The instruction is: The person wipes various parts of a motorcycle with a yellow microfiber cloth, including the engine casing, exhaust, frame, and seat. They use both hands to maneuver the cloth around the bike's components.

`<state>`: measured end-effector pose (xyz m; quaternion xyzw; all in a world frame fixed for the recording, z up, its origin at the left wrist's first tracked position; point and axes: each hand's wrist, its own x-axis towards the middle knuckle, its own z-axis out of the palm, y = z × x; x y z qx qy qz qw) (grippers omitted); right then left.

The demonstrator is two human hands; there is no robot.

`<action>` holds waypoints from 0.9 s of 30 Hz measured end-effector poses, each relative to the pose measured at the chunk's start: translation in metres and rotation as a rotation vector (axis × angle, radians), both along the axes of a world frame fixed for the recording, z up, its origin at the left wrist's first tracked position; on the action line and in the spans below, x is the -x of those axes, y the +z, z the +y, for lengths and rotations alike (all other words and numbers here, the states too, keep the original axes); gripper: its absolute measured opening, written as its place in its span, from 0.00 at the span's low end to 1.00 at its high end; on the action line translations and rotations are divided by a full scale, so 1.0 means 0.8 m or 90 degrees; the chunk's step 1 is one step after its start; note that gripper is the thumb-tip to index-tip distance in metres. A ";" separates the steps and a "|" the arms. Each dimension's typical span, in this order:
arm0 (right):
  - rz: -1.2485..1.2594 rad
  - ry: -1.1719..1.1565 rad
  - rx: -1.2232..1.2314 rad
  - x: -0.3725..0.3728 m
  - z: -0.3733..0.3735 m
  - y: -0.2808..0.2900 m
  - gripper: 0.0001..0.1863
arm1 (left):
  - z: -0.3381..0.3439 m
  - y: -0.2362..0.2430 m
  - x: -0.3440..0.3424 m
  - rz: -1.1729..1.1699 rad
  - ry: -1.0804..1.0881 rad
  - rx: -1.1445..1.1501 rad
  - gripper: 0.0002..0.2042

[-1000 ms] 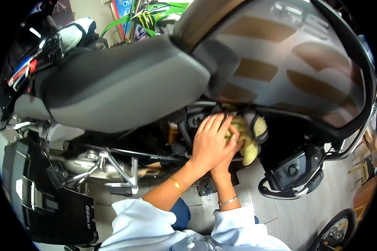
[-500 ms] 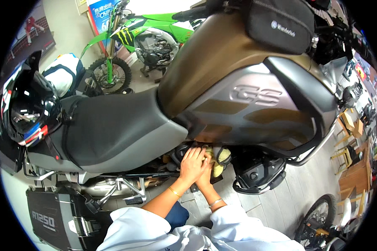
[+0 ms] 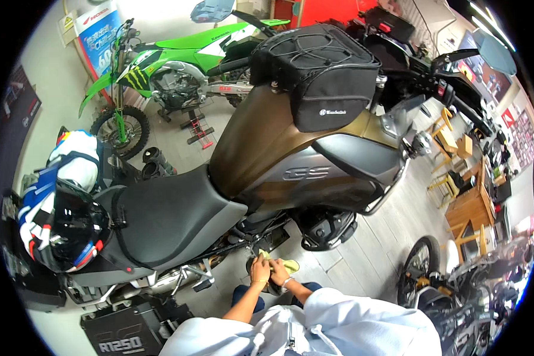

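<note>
Both of my hands are low in front of me, close together, below the side of a parked motorcycle with a brown tank (image 3: pixel 249 133). A crumpled yellow cloth (image 3: pixel 289 266) is between and under their fingers. My left hand (image 3: pixel 259 271) has its fingers curled on the cloth's left part. My right hand (image 3: pixel 279 273) grips it next to the left, with the cloth sticking out to the right. The fingertips are partly hidden. Beyond the hands are the footpeg area and a black engine guard part (image 3: pixel 329 228).
The grey-black seat (image 3: pixel 166 219) carries a helmet (image 3: pixel 77 225) at its rear. A black bag (image 3: pixel 335 98) sits on the tank. A dark side case (image 3: pixel 124 332) juts out at lower left. Behind stands a green dirt bike (image 3: pixel 166 77); another motorcycle (image 3: pixel 421 267) stands at right.
My hands and the yellow cloth have come away from beneath the tank, back toward my body. The view has shifted, so the motorcycle looks smaller and its whole tank bag shows.
</note>
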<state>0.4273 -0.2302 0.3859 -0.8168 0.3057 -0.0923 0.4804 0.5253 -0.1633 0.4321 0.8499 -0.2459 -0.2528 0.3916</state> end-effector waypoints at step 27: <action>-0.400 -0.348 0.301 0.039 -0.313 0.542 0.22 | -0.315 0.451 0.031 0.194 -0.191 0.472 0.21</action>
